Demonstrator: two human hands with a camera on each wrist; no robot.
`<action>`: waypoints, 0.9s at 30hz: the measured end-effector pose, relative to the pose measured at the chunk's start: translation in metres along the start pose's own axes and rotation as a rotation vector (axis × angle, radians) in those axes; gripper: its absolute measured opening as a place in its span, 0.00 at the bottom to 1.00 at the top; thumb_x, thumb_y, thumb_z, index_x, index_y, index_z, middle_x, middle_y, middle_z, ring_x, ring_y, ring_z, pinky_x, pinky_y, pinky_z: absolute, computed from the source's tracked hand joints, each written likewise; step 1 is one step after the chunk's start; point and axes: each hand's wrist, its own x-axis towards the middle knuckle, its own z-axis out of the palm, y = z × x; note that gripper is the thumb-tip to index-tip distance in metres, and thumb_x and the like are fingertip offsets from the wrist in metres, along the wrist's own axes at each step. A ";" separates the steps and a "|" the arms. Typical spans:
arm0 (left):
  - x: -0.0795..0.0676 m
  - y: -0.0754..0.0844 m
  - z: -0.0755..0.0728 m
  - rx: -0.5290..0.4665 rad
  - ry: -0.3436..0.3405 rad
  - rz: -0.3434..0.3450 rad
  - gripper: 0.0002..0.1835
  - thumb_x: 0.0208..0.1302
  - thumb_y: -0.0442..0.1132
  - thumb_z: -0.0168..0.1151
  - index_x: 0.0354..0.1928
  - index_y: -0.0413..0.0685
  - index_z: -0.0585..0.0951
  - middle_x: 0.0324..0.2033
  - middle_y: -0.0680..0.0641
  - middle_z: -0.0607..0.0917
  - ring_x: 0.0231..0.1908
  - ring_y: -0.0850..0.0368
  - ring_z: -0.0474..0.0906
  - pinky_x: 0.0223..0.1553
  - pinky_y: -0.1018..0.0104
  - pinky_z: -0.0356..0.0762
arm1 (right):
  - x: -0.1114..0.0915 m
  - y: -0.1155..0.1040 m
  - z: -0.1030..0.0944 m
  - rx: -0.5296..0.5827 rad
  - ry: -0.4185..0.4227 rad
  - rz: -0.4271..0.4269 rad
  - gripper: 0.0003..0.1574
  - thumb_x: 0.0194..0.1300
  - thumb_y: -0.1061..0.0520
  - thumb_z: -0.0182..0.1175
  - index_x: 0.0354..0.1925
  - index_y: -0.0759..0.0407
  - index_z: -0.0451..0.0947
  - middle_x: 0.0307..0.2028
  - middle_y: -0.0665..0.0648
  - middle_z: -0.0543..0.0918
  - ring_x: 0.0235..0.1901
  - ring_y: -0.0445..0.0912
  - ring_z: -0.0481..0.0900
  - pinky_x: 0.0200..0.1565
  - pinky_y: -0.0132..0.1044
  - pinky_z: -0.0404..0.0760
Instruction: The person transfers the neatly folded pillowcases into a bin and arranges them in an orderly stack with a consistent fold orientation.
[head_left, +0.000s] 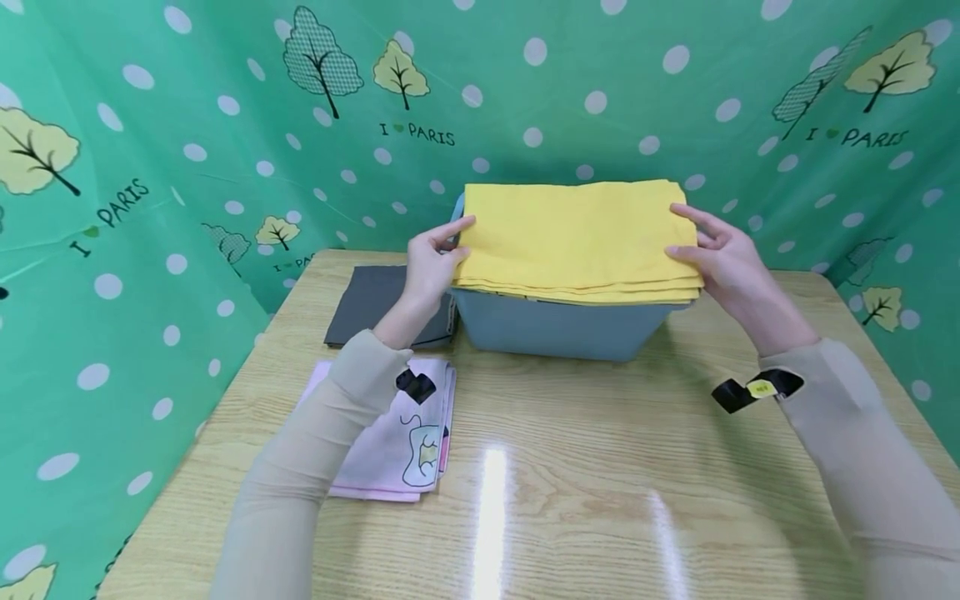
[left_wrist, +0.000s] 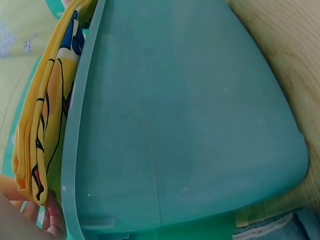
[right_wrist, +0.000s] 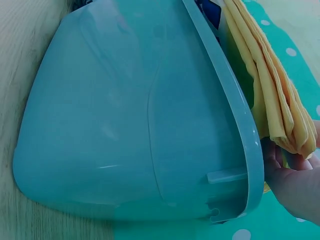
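Both hands hold a folded yellow cloth (head_left: pixel 573 237) level over the mouth of a blue plastic bin (head_left: pixel 551 327). My left hand (head_left: pixel 431 258) grips its left end, fingers on top and beneath. At the right end my right hand (head_left: pixel 723 254) does the same. Several folded layers show along the front edge. In the left wrist view the yellow cloth (left_wrist: pixel 47 115) has a printed pattern with black lines and blue patches on its underside, close over the bin's rim (left_wrist: pixel 75 150). The right wrist view shows the stacked layers (right_wrist: pixel 272 80) just above the rim.
Left of the bin lies a folded dark grey cloth (head_left: pixel 371 300) on the wooden table (head_left: pixel 570 467). Nearer, partly under the left forearm, is a folded lilac cloth (head_left: pixel 390 442) with a cartoon print. A green dotted curtain (head_left: pixel 510 92) stands behind the table.
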 end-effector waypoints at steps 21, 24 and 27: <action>0.022 -0.007 0.003 0.042 -0.019 -0.033 0.20 0.57 0.27 0.56 0.50 0.54 0.78 0.52 0.54 0.75 0.29 0.61 0.65 0.22 0.76 0.63 | 0.024 -0.005 0.002 -0.187 0.067 0.104 0.44 0.50 0.65 0.63 0.63 0.43 0.60 0.66 0.58 0.53 0.46 0.40 0.73 0.35 0.26 0.77; 0.024 -0.007 0.004 0.049 -0.021 -0.035 0.20 0.57 0.26 0.55 0.50 0.54 0.78 0.52 0.52 0.75 0.29 0.61 0.65 0.22 0.76 0.62 | 0.026 -0.004 0.002 -0.203 0.066 0.106 0.44 0.51 0.65 0.63 0.63 0.42 0.59 0.66 0.57 0.53 0.51 0.41 0.70 0.35 0.26 0.77; 0.026 -0.007 0.006 0.060 -0.021 -0.035 0.21 0.57 0.26 0.55 0.50 0.53 0.78 0.51 0.51 0.75 0.28 0.61 0.65 0.21 0.76 0.62 | 0.028 -0.004 0.002 -0.219 0.067 0.098 0.44 0.51 0.65 0.63 0.63 0.43 0.60 0.65 0.57 0.54 0.49 0.40 0.72 0.34 0.25 0.77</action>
